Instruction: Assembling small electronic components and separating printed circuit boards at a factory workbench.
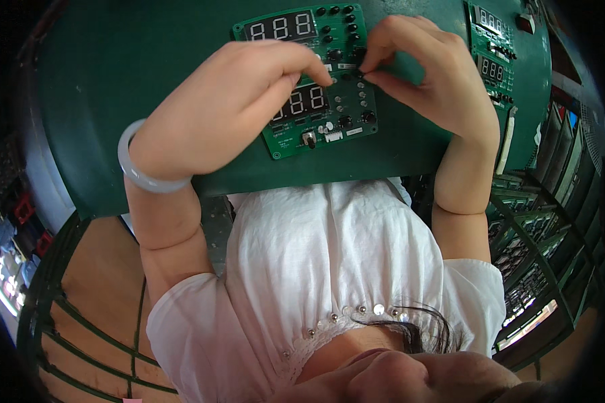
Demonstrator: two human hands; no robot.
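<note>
Two green circuit boards lie edge to edge in front of me, an upper one [341, 41] and a lower one [286, 142]; I cannot tell whether they are joined. Each has a three-digit display. Black round caps stand on the upper board; several pale, bare button stems show on the lower. My left hand [232, 101] reaches over the left side, partly covering the lower display, its index fingertip at the boards' meeting edge and its thumb apart. At their right side, my right hand [433, 74] pinches with thumb and forefinger around a tiny dark piece, too small to identify.
The boards rest on a dark green tabletop [114, 80]. More boards with displays [492, 69] lie at its right edge, near a pale strip-like tool [507, 141] and a small dark-red and black object [526, 23]. Racks holding boards [524, 232] stand low at the right.
</note>
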